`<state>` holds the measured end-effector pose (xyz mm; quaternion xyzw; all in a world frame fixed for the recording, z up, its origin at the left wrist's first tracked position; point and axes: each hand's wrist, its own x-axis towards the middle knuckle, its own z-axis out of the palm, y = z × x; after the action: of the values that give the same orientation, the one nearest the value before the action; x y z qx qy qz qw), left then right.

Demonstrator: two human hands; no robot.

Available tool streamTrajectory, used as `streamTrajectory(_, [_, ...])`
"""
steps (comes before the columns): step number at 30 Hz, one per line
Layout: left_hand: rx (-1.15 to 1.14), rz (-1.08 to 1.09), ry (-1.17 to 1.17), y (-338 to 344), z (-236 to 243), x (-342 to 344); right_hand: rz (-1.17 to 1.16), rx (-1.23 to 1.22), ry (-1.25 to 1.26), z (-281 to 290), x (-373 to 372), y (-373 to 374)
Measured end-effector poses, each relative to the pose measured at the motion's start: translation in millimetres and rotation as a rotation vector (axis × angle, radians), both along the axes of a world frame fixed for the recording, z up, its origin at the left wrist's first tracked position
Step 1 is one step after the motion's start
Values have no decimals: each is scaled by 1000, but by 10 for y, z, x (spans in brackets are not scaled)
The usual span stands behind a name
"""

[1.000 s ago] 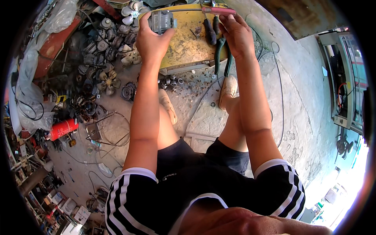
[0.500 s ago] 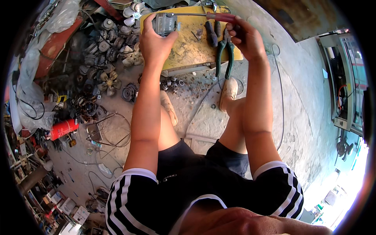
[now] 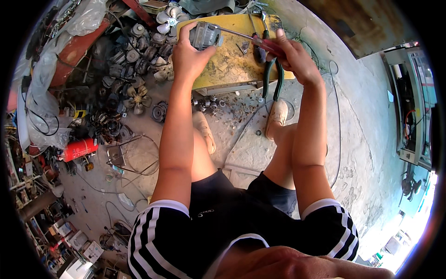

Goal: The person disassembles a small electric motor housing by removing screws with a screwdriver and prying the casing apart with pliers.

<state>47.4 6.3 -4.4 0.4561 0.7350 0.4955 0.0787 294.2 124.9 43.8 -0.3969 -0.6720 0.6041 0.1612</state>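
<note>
Right hand (image 3: pixel 297 59), upper center, hides part of red screwdriver handle (image 3: pixel 268 46). Lower-left clutter (image 3: pixel 93 251) cut by dark rim.

A yellow tabletop (image 3: pixel 223 69) bears green pliers (image 3: pixel 280 79), dark-handled tools (image 3: pixel 265 34) and small bits (image 3: pixel 243 48).

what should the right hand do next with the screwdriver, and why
Probably press the screwdriver gently and try a turn: the right hand grips it, its tip appears to meet the grey metal part, and the left hand holds that part.
</note>
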Motion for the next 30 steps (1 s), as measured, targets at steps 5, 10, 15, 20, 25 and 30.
streamTrajectory(5, [-7, -18, 5, -17, 65, 24, 53, 313, 37, -147, 16, 19])
streamTrajectory(10, [-22, -8, 51, -1, 3, 2, 63, 42, -79, -138, 1, 80])
streamTrajectory(15, [-59, -10, 80, -3, 1, 12, 48, 218, 25, -123, -69, -66])
streamTrajectory(20, [-62, 3, 72, -20, 29, 25, 138, 183, -155, -169, -59, 32])
streamTrajectory(25, [-59, -6, 21, -13, 19, 34, 76, 340, -84, -327, -85, -20])
streamTrajectory(30, [-55, -26, -64, -26, 89, 55, 122, 279, -162, -173, -85, 12])
